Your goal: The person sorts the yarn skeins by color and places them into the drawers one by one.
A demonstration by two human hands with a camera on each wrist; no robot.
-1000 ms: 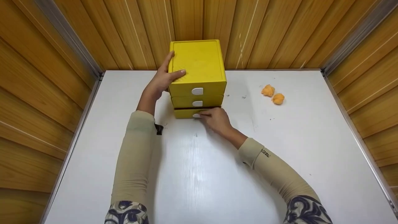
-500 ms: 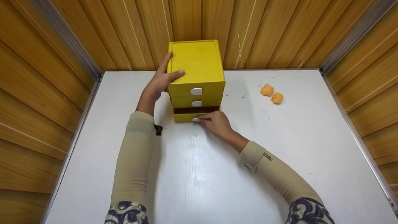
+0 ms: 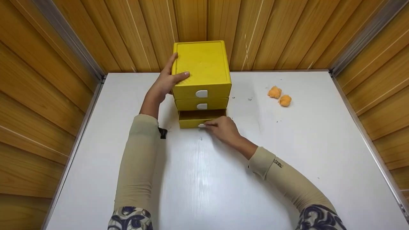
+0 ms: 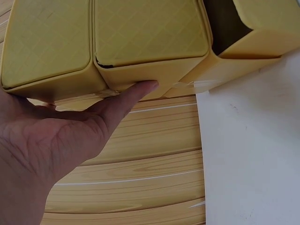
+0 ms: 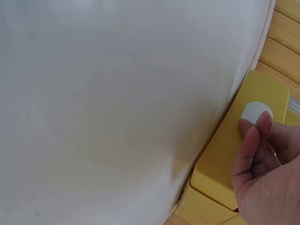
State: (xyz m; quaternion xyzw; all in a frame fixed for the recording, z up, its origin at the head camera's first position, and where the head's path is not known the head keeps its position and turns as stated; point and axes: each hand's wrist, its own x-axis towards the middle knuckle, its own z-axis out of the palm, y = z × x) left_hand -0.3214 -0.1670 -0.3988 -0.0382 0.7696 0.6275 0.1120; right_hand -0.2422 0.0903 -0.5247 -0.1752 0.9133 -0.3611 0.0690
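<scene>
A yellow three-tier drawer box (image 3: 201, 64) stands at the back of the white table. My left hand (image 3: 164, 81) presses its left side, thumb laid over the top edge and the other fingers reaching along the side. From the left wrist view, the same hand (image 4: 61, 136) lies against the box wall with its fingers fairly straight. The bottom drawer (image 3: 188, 124) is pulled partway out, and the part of its inside that shows is bare. My right hand (image 3: 225, 129) pinches that drawer's white tab handle (image 5: 255, 110) between thumb and fingertips. Both upper drawers are closed.
Two crumpled orange balls (image 3: 274, 92) lie close together on the table, right of the box. Wood-patterned panels (image 3: 271, 35) wall in the back and both sides. Small dark marks dot the white tabletop (image 3: 198, 179).
The bottom drawer has slid out toward the person, from a narrow gap to a wider opening. My right hand moved back with its handle. The left hand keeps its place on the box.
</scene>
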